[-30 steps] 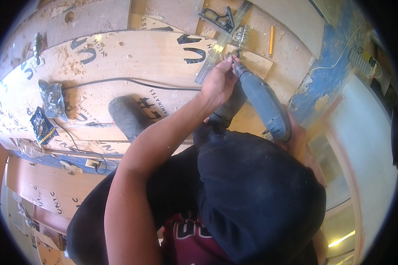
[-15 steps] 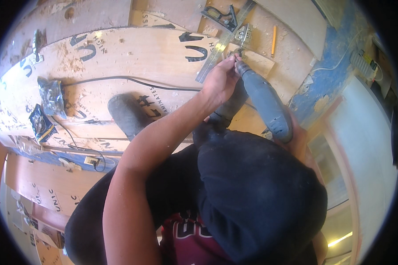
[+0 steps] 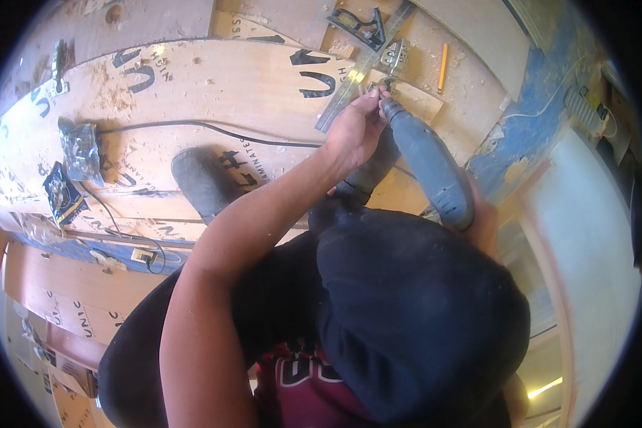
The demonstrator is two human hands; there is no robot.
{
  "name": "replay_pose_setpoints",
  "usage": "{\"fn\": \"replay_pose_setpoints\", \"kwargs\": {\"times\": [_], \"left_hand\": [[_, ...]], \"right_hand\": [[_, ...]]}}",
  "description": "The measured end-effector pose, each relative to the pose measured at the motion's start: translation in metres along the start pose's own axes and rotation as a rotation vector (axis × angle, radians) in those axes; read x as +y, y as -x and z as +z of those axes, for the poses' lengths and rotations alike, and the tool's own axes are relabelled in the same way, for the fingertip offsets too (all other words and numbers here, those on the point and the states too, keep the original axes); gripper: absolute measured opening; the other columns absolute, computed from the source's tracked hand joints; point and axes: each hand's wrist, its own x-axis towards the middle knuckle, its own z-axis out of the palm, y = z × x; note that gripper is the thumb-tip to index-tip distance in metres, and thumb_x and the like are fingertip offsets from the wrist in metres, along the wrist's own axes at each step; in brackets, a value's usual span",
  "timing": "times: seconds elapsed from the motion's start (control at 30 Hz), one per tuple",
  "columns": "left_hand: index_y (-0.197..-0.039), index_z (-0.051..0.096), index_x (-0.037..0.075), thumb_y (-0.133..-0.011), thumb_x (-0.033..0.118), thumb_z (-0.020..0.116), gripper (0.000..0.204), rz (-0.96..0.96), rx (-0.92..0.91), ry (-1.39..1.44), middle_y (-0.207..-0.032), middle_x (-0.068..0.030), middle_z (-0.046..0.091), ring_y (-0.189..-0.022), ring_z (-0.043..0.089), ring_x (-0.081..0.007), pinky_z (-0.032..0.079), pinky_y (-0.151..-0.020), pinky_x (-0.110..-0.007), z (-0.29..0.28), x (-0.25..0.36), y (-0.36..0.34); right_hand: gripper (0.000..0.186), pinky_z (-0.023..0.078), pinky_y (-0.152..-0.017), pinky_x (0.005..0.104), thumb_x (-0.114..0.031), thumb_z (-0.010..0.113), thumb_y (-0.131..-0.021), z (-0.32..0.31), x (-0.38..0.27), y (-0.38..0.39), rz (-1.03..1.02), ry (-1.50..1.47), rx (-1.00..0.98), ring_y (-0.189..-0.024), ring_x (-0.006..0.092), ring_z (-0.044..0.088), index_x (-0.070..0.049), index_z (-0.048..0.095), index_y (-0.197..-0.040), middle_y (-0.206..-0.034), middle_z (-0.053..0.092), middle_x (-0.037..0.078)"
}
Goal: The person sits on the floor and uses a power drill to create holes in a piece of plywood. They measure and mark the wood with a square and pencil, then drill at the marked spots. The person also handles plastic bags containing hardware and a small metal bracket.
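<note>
A blue-grey power drill [image 3: 429, 165] slants up toward the small wooden block [image 3: 419, 101]. My right hand [image 3: 482, 220] is wrapped around its rear, mostly hidden behind the drill body. At the drill's front end, the fingers of my left hand [image 3: 360, 130] are pinched together. What they hold is too small and covered to make out. Just beyond the fingertips is a metal hinge [image 3: 394, 57] beside the block. A combination square's steel blade [image 3: 349, 85] runs diagonally left of the hinge, its dark head [image 3: 359, 30] at the far end.
An orange pencil [image 3: 444, 68] lies right of the hinge. Plywood sheets [image 3: 214, 78] with wood shavings spread under and around me. To the left are a clear plastic bag [image 3: 82, 151], a dark blue packet [image 3: 64, 196] and a black cable [image 3: 214, 126]. My boots [image 3: 201, 178] rest on the plywood.
The view shifts very slightly. Both hands and the drill keep nearly the same place and grip.
</note>
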Motion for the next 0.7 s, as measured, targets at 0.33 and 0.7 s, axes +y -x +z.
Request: {"fn": "replay_pose_setpoints", "kwargs": {"times": [0.33, 0.7], "left_hand": [[-0.11, 0.072, 0.009, -0.094, 0.052, 0.074, 0.046, 1.238, -0.946, -1.491, -0.111, -0.0096, 0.067, -0.104, 0.063, -0.0297, 0.049, -0.094, -0.04, 0.086, 0.05, 0.086], [-0.089, 0.071, 0.011, -0.086, 0.062, 0.069, 0.051, 1.271, -0.896, -1.329, -0.081, -0.0089, 0.069, -0.075, 0.068, -0.0333, 0.054, -0.071, -0.044, 0.078, 0.005, 0.045]], "right_hand": [[0.061, 0.059, -0.082, 0.0488, -0.011, 0.08, -0.084, -0.002, -0.014, -0.012, 0.03, -0.056, -0.002, -0.11, 0.0489, 0.069, -0.009, 0.06, -0.142, -0.104, 0.075, 0.026], [0.048, 0.058, -0.073, 0.0508, -0.026, 0.082, -0.085, -0.014, -0.023, -0.014, 0.091, -0.061, 0.008, -0.1, 0.051, 0.07, -0.011, 0.061, -0.126, -0.093, 0.074, 0.025]]}}
